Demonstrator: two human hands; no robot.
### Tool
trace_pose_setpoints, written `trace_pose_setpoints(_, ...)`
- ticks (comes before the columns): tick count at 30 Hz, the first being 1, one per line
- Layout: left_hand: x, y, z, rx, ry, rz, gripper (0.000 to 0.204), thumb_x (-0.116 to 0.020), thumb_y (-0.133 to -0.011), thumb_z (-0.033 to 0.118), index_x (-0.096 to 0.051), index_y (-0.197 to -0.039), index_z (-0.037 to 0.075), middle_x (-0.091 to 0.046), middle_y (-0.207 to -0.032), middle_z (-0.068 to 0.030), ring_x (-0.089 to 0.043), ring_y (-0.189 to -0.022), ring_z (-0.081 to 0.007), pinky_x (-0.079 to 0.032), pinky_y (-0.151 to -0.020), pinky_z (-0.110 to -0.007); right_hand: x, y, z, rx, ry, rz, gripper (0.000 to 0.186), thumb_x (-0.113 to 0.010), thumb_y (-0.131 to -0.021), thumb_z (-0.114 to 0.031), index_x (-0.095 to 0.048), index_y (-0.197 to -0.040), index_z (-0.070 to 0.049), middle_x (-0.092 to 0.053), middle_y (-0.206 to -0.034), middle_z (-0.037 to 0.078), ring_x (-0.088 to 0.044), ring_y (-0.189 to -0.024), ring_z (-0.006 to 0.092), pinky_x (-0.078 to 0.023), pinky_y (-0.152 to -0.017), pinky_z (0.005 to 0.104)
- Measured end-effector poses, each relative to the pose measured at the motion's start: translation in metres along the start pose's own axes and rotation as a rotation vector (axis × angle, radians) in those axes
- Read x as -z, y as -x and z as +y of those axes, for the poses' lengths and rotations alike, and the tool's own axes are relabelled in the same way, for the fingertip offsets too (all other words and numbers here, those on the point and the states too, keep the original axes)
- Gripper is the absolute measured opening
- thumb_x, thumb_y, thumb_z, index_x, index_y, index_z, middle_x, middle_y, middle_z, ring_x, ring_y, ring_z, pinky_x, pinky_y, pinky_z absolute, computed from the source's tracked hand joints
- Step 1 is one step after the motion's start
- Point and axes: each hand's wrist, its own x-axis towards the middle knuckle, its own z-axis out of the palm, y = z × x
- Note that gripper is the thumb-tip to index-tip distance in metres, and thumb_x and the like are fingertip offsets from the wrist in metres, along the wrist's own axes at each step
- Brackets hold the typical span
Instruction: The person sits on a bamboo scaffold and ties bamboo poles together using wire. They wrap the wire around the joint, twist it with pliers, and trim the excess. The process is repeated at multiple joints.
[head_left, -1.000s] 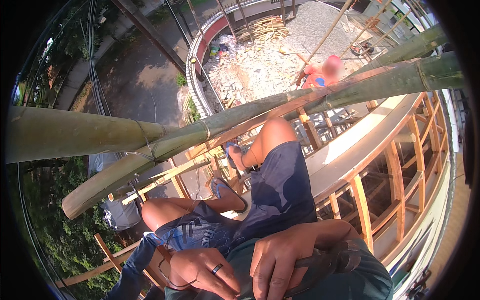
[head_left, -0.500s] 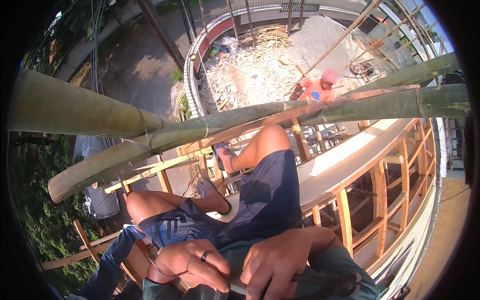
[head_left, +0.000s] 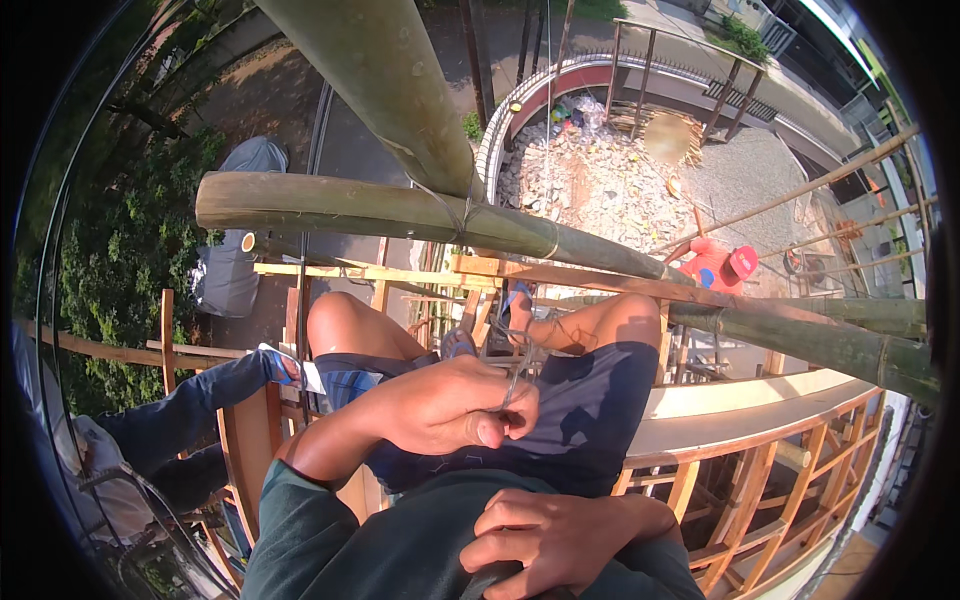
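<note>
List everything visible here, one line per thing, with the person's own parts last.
Thick green bamboo poles: several, lashed crosswise ahead.
Thin grey tie wire: one, pinched in the left hand.
Curved wooden frame: one, pale, lower right.
Rubble heap: one, grey-white, far below.
Person in red cap: one, below right.
Co-worker's blue-trousered leg: one, left.
Left hand: centre, gripping the wire.
Right hand: bottom, on dark green cloth.

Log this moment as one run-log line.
left hand: pinching thin grey wire | right hand: resting on dark green shirt | setting: seated behind lashed green bamboo poles
</note>
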Motion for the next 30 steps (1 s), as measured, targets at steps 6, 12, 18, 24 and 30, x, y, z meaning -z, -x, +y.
trace_pose_setpoints(6,-0.006,-0.026,0.018,-0.019,-0.673,-0.021,0.031,-0.061,-0.094,0.041,-0.058,-0.087,0.011,-0.051,-0.065,-0.0103,-0.059,-0.063,-0.0336,-0.043,-0.053,-0.045,-0.02,-0.001,0.009,-0.016,-0.246,-0.086,0.019,-0.071,-0.078,-0.018,-0.061,-0.092,-0.009,-0.055,-0.115,0.015,-0.05,-0.106,0.0387,-0.044,-0.085,0.0482)
trace_pose_setpoints(12,-0.015,-0.027,-0.016,-0.092,-0.653,0.101,0.028,-0.065,-0.094,0.031,-0.056,-0.079,0.009,-0.047,-0.056,-0.0087,-0.055,-0.055,-0.0292,-0.039,-0.051,-0.043,-0.039,0.01,0.028,0.09,-0.497,-0.069,0.031,-0.074,-0.082,-0.033,-0.058,-0.096,-0.01,-0.055,-0.116,0.015,-0.049,-0.106,0.0385,-0.041,-0.088,0.0513)
trace_pose_setpoints(18,-0.013,-0.017,-0.017,-0.096,-0.597,0.175,0.029,-0.069,-0.088,0.026,-0.055,-0.07,0.009,-0.052,-0.055,-0.0048,-0.057,-0.055,-0.0268,-0.04,-0.049,-0.039,-0.053,0.007,0.043,0.1,-0.651,0.163,0.055,-0.071,-0.085,-0.054,-0.064,-0.108,-0.005,-0.062,-0.104,0.015,-0.06,-0.092,0.0325,-0.047,-0.081,0.0491)
trace_pose_setpoints(24,-0.01,-0.017,-0.019,-0.151,-0.625,0.148,0.027,-0.073,-0.085,0.028,-0.058,-0.07,0.011,-0.045,-0.051,-0.0042,-0.052,-0.048,-0.0232,-0.038,-0.046,-0.037,-0.036,0.068,0.05,0.227,-0.331,0.828,0.068,-0.066,-0.086,-0.062,-0.06,-0.112,0.0,-0.059,-0.105,0.015,-0.058,-0.102,0.0303,-0.046,-0.091,0.0436)
trace_pose_setpoints(30,-0.017,-0.039,0.013,-0.174,-0.818,0.041,0.026,-0.076,-0.083,0.033,-0.062,-0.073,0.013,-0.043,-0.051,-0.0034,-0.052,-0.048,-0.0214,-0.04,-0.045,-0.035,-0.015,0.075,0.036,-0.326,-0.01,0.895,0.032,-0.069,-0.092,-0.024,-0.059,-0.113,-0.002,-0.064,-0.1,0.01,-0.061,-0.092,0.0211,-0.053,-0.072,0.0344)
